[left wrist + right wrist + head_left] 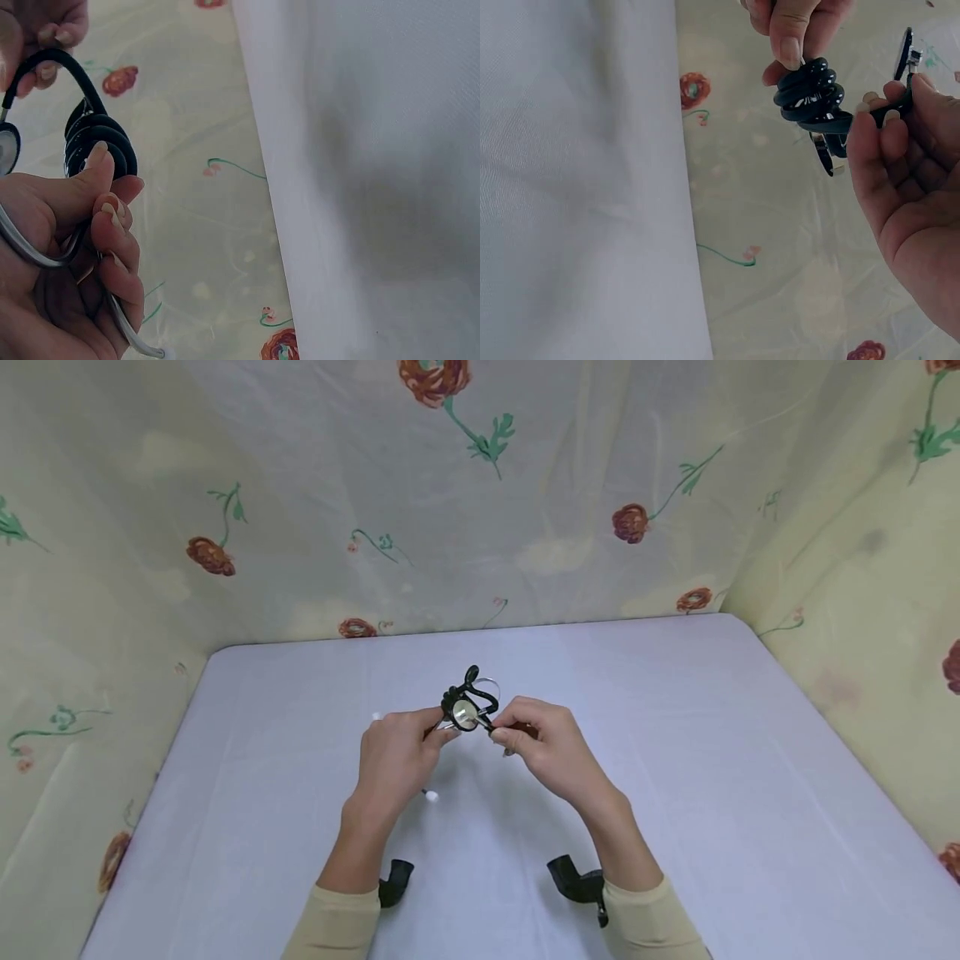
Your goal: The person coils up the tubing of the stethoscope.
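Observation:
A black stethoscope (448,702) is held up above the table between both hands. My left hand (399,750) grips its metal ear tubes beside the coiled black tubing (810,97), which is wound in several tight loops. My right hand (553,745) pinches the free end of the tubing near the round silver chest piece (464,715). In the left wrist view, a loop of tubing arches from the coil to the right hand's fingers. One white ear tip (431,796) sticks out below the left hand. The left palm partly hides the ear tubes.
A white-covered table (300,693) lies under the hands. Pale curtains (525,552) with printed flowers hang behind it and at both sides. Black curved pieces (397,881) show at both wrists by the sleeves.

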Demonstrator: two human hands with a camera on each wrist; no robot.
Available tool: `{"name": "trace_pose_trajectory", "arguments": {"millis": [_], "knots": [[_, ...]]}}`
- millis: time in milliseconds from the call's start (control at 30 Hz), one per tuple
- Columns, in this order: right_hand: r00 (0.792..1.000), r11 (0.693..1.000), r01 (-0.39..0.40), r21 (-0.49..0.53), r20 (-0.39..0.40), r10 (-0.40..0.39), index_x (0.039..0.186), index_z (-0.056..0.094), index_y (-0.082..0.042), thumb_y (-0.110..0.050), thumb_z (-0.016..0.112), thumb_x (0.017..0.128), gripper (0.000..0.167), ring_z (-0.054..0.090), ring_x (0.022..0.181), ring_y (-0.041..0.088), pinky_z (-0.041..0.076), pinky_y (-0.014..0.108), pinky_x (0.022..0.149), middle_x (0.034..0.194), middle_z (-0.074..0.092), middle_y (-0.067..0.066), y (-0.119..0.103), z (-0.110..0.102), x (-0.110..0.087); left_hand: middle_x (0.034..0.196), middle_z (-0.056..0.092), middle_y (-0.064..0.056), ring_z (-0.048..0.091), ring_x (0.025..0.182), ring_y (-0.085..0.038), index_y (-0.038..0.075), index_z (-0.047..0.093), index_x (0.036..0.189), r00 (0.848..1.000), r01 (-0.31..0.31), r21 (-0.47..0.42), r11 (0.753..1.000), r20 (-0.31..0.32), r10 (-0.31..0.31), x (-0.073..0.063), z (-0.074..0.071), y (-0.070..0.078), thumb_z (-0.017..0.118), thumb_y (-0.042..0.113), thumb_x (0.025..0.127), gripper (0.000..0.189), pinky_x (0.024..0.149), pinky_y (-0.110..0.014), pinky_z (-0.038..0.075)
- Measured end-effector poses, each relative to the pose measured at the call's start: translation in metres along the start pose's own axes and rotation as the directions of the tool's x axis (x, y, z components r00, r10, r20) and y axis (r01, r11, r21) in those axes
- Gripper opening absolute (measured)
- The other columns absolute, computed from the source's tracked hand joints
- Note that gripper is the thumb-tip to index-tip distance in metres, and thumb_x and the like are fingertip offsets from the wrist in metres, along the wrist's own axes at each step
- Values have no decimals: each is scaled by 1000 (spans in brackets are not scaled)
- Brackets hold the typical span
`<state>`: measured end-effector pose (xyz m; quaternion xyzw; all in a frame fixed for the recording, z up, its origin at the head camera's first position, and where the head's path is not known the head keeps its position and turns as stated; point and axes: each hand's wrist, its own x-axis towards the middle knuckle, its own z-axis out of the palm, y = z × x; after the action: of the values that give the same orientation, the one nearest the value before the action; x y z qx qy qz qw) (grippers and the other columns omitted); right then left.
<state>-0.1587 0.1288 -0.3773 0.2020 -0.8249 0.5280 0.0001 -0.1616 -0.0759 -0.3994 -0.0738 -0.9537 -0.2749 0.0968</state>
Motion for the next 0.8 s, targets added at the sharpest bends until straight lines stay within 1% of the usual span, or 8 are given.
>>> {"name": "trace_pose_trajectory", "arguments": {"millis": [67, 200, 267, 333, 467, 600, 700, 800], "knots": [[1000, 1000, -16, 11, 4, 16, 87, 72, -9, -6, 69, 92, 7, 66, 72, 28, 54, 28, 66, 85, 68, 7, 0, 0, 0, 56, 54, 9, 46, 54, -11, 23, 73, 88, 1000, -14, 9, 1000, -10, 14, 0, 0, 1, 74, 34, 88, 11, 51, -29, 32], [998, 998, -55, 36, 4, 55, 86, 71, -7, -6, 65, 93, 9, 70, 70, 23, 57, 33, 69, 83, 69, 12, 0, -1, 1, 56, 56, 9, 47, 53, -11, 23, 72, 86, 998, -39, 18, 999, -39, 40, -1, 0, 2, 74, 34, 88, 11, 50, -29, 32], [997, 996, -81, 46, 1, 81, 84, 70, -7, -7, 63, 93, 12, 70, 68, 22, 58, 35, 70, 80, 69, 11, 1, -2, 1, 56, 56, 9, 47, 54, -11, 23, 71, 85, 997, -49, 21, 999, -56, 50, -1, 0, 2, 74, 34, 88, 12, 50, -29, 31], [994, 993, -108, 57, 1, 108, 82, 68, -6, -8, 61, 93, 14, 71, 68, 24, 58, 36, 70, 78, 69, 10, 3, -3, 2, 56, 56, 9, 47, 53, -11, 23, 71, 84, 996, -58, 20, 998, -66, 59, -1, 1, 2, 74, 33, 88, 12, 50, -29, 31], [987, 982, -161, 95, 8, 161, 80, 65, -2, -9, 57, 94, 17, 72, 70, 28, 59, 35, 71, 77, 65, 12, 6, -3, 2, 54, 52, 9, 45, 51, -10, 22, 71, 84, 996, -68, 14, 998, -63, 69, 0, 1, 3, 74, 32, 89, 12, 49, -29, 31], [978, 967, -209, 147, 14, 209, 79, 62, 3, -7, 55, 93, 18, 71, 70, 26, 60, 36, 71, 77, 62, 15, 7, -2, 3, 53, 50, 8, 43, 50, -10, 21, 70, 82, 996, -62, 24, 998, -60, 64, -1, 3, 4, 74, 32, 89, 13, 48, -28, 30], [974, 959, -227, 167, 25, 226, 78, 62, 4, -6, 53, 91, 18, 70, 68, 25, 60, 37, 71, 76, 62, 14, 7, -2, 3, 53, 50, 9, 43, 50, -10, 22, 69, 81, 996, -65, 29, 997, -63, 66, -2, 4, 4, 74, 32, 89, 14, 48, -28, 30], [971, 954, -238, 181, 39, 235, 78, 62, 5, -5, 51, 91, 19, 70, 68, 25, 60, 38, 72, 76, 62, 12, 7, -2, 3, 52, 48, 8, 43, 50, -10, 22, 65, 75, 994, -81, 51, 995, -75, 84, -3, 5, 4, 73, 34, 89, 20, 47, -29, 29]]}}
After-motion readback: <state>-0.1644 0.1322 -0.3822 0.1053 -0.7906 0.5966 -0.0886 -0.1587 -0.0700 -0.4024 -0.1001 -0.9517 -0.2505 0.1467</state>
